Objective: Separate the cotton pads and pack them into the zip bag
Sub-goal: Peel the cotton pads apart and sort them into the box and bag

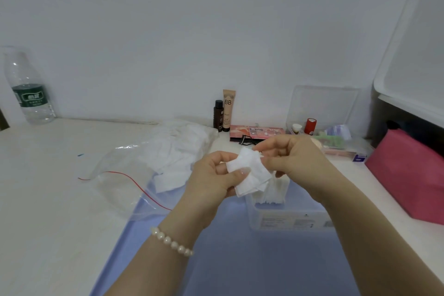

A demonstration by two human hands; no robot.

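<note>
Left hand (212, 176): grip closed on a small stack of cotton pads (249, 173), thumb pressed across the front, fingers behind; pearl bracelet (171, 243) at the wrist.
Right hand (292, 158): grip pinched shut on the top corner of the same pads, thumb and forefinger together, other fingers curled.
Pads: white, square, layers fanned slightly apart at the lower edges; held above the tabletop (48, 187), over a clear box (286, 214) with more white pads stacked on edge inside.
Zip bag (134, 175): clear, red seal strip, lying flat to the left of the hands, mouth open toward the near side; loose white pads (177, 154) lying inside, at its far end.
Blue mat (240, 259): under the box and the near edge of the bag.
Along the wall: water bottle (30, 94) far left; dark bottle (218, 115) and BB tube (228, 110), upright, side by side; pink palette (257, 132); clear organiser (322, 113) with a red cylinder (310, 125).
Far right: pink pouch (408, 175), white bin (413, 55).
</note>
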